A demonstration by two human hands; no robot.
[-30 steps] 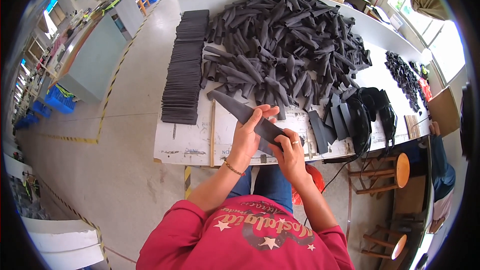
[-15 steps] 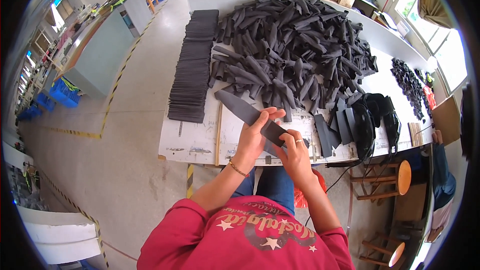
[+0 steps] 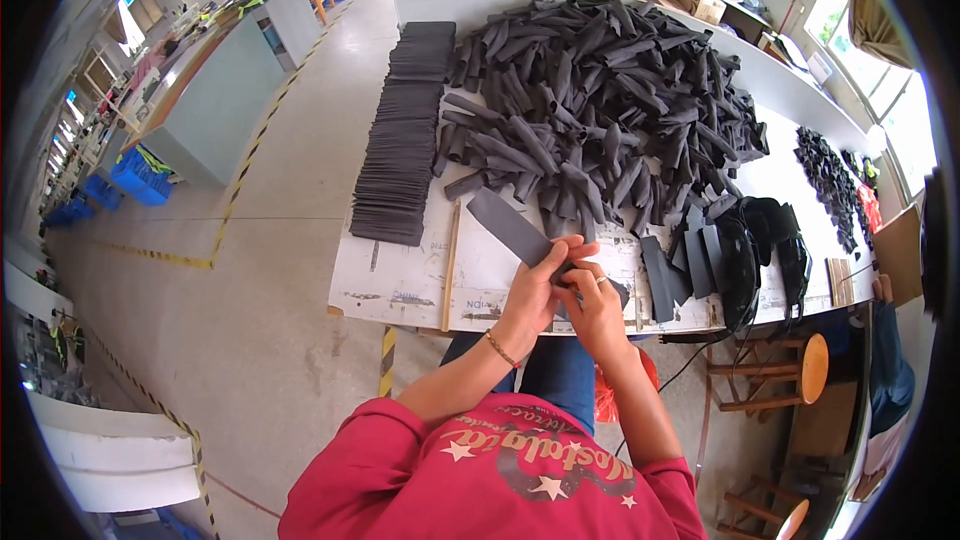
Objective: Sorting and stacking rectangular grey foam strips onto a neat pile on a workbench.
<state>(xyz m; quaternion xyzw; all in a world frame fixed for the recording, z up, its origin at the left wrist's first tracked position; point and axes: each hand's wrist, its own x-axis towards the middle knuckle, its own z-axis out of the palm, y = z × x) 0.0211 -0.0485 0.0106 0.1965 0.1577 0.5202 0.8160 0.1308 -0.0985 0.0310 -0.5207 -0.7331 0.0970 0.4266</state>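
Observation:
A dark grey strip of sheet material [image 3: 507, 225] slants up and to the left above the table's near edge. My left hand [image 3: 537, 290] is closed on its lower part, thumb on top. Close against it, my right hand [image 3: 594, 308] pinches the strip's lower end, which the fingers mostly hide; a ring shows on one finger. Beyond my hands lies a large heap of curled dark grey pieces [image 3: 600, 105]. A long row of flat, closely stacked strips [image 3: 402, 140] stands to its left. Several flat strips [image 3: 700, 255] lie right of my hands.
The white table [image 3: 415, 285] carries a wooden stick [image 3: 451, 265] at its near left. Black curved objects [image 3: 737, 265] with a cord lie at the right, beyond them small dark pieces [image 3: 828, 185]. Stools [image 3: 812, 370] stand below; another person's sleeve [image 3: 888, 355] shows at the right edge.
The strip has slid down through my hands, so less of its lower end shows. My hands have drawn closer together. The whole view has shifted slightly.

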